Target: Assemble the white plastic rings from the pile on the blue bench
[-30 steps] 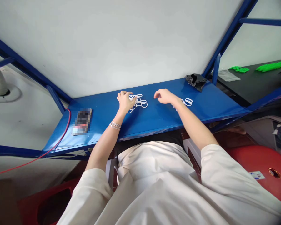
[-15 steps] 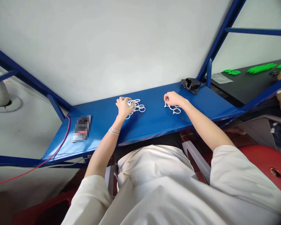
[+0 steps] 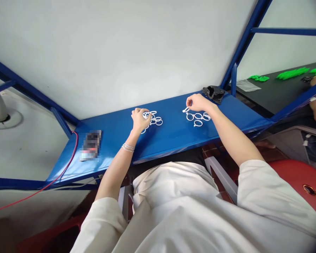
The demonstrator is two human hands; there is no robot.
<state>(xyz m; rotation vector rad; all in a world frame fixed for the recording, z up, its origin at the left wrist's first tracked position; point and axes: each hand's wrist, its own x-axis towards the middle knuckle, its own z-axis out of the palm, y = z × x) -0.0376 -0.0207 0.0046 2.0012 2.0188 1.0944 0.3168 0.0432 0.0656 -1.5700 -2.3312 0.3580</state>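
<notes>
head view, bench: i sit at a blue bench against a pale wall, my two hands well apart over it.
left hand: my left hand curves over a tangled pile of white rings, thumb and fingers standing apart around its near-left side; whether they grip one, i cannot tell.
right hand: my right hand has thumb and fingers brought together, and they appear to pinch a single white ring at its upper edge.
where the rings are: one at my right fingertips, a looser group of white rings just below that hand, some overlapping, and the pile by my left.
handling: i judge them light, thin and probably plastic, fairly stiff with a little give, smooth enough to slide and catch on one another; the outer rim looks the best place to take hold.
ring direction: round, so no true long axis; the pinched one tilts and looks narrow, slanting from my fingertips down to the left, its small nub at the lower-left end. the group's rings look roughly flat.
around them: a crumpled black bag lies beyond my right hand; a red cable crosses the bench's left end.
</notes>
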